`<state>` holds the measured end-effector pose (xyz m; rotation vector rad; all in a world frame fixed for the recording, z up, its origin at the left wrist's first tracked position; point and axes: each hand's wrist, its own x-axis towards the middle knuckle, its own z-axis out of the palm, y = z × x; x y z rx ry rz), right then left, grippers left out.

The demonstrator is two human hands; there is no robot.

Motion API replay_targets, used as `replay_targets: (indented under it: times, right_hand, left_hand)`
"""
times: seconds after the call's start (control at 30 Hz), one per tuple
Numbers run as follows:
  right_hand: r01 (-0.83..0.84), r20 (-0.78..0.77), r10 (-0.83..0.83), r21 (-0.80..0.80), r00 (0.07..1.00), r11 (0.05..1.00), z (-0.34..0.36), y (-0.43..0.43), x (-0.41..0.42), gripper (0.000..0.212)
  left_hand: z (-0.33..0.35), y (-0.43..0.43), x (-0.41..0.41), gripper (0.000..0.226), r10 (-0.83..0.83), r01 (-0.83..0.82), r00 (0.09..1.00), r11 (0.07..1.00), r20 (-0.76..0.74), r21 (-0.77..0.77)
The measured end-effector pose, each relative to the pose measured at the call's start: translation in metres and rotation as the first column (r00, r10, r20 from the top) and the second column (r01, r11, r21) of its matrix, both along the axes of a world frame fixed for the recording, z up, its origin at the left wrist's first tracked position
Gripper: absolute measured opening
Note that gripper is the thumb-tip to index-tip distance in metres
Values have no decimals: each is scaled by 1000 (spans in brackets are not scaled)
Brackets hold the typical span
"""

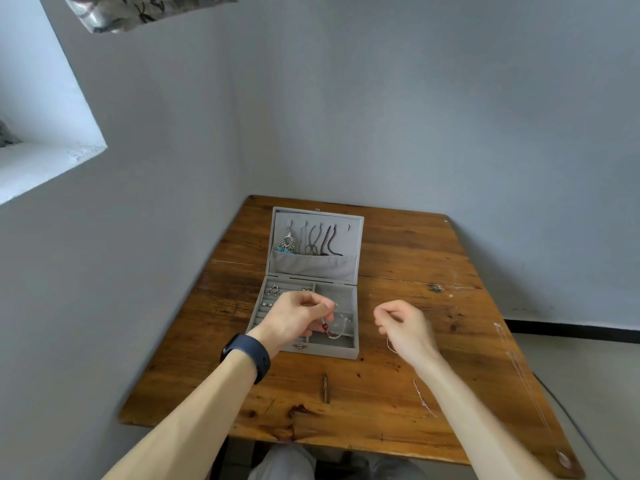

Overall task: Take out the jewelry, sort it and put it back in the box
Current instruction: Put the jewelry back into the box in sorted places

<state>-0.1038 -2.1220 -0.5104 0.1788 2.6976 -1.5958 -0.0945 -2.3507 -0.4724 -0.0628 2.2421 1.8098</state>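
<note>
A person sat at a wooden table (415, 271) pushed into the corner of a plain grey room, both bare forearms reaching forward.

The left hand (301, 315), with a dark watch (251, 356) on its wrist, pinched a pale cord bracelet (327, 329) between thumb and fingertips. The bracelet hung in a loop just below and to the right of that pinch, with red beads at its lower end. Directly beneath the grip lay the open grey jewelry box (346, 353), so the bracelet dangled over the box's right-hand compartments. Just beyond the left hand's knuckles, several rings (272, 291) sat in the padded slots on the box's left side.

Farther from the grip, the box's lid (311, 268) stood raised, with a fabric pocket along its bottom. Dark beaded necklaces (330, 242) hung from hooks inside it, and a silver pendant (287, 241) hung to their left.

The right hand (403, 323) was held above the bare table, to the right of the box and apart from it. Its fingers were curled in tightly, thumb against forefinger, and slightly blurred. A thin chain (389, 342) trailed down from under that hand, a further stretch of it showing beside the forearm.

Nearer the person than both hands, a small dark stick-like object (325, 388) lay on the wood.
</note>
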Motion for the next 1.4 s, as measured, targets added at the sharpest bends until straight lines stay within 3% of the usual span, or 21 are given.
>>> replay_targets:
  times: [0.1, 0.17, 0.3, 0.43, 0.63, 0.8, 0.87, 0.93, 1.0, 1.17, 1.4]
  right_hand:
    - [119, -41, -111, 323, 993, 939, -5, 25, -15, 6]
    - [84, -37, -76, 489, 996, 868, -13, 36, -25, 20]
    - [9, 17, -25, 625, 1000, 781, -24, 36, -36, 35]
    - [20, 11, -32, 573, 999, 820, -32, 35, -43, 15]
    - [33, 119, -63, 235, 991, 972, -38, 56, -47, 33]
    - [35, 62, -47, 188, 997, 981, -45, 58, -43, 32]
    - [45, 40, -54, 211, 998, 977, -49, 56, -45, 33]
    - [48, 24, -55, 230, 998, 972, -52, 55, -45, 34]
    - [50, 12, -54, 239, 998, 970, -53, 55, -44, 34]
    - [47, 0, -48, 221, 999, 974, -54, 56, -44, 34]
    - [43, -6, -43, 218, 999, 975, -54, 56, -44, 35]
  left_hand:
    - [3, -9, -3, 21, 22, -22, 999, 1000, -38, 2]
    - [5, -14, -7, 19, 44, -44, 997, 999, -57, 4]
    - [8, -15, -16, 17, 77, -78, 995, 997, -60, -13]
    - [9, -6, -25, 15, 74, -75, 996, 997, -51, -31]
    - [9, 17, -51, 10, 70, -81, 994, 988, -88, -132]
    - [-3, 35, -78, 12, 61, -85, 994, 950, -88, -301]
    - [-10, 38, -82, 10, 30, -85, 992, 883, -125, -462]
    - [-16, 37, -83, 11, -75, -72, 981, 710, -177, -700]
    - [-19, 37, -82, 16, -159, -99, 964, 527, -213, -844]
    - [-19, 40, -83, 22, -257, -139, 940, 312, -224, -940]
    - [-28, 41, -76, 30, -374, -195, 893, 183, -252, -964]
